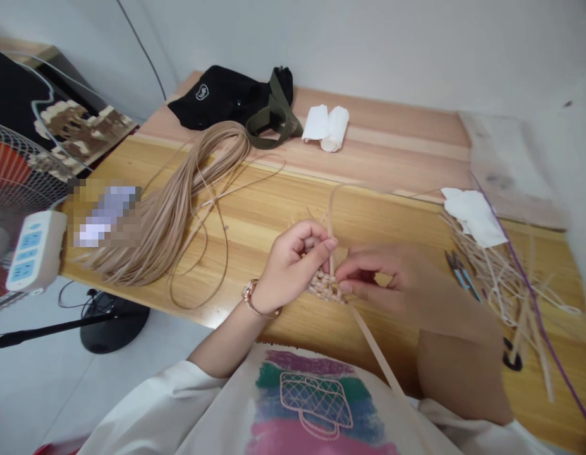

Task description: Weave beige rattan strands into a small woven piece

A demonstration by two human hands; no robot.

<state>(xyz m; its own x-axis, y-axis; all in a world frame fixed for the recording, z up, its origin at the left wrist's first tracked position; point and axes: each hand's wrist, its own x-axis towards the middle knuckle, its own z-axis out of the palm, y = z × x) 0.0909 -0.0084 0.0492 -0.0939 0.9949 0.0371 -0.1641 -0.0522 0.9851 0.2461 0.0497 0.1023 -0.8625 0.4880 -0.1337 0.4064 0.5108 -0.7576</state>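
Observation:
My left hand [293,265], with a beaded bracelet at the wrist, curls around a small woven piece of pale cane strips [323,284]. My right hand [387,284] comes in from the right, its fingertips pinching the same weave. Long flat strips stick out of the piece, one rising past my left thumb and another running down toward my chest. My fingers hide much of the weave. A long bundle of tan cane strips [172,215] lies on the wooden table [268,218] to the left of my hands.
Behind my hands lie a black bag [231,98] with an olive strap and white tissue rolls [325,126]. To the right are scissors [461,275], a heap of cut strips [506,284], white tissue [473,216] and a purple cord [534,297]. A power strip [36,249] and fan [18,196] stand at left.

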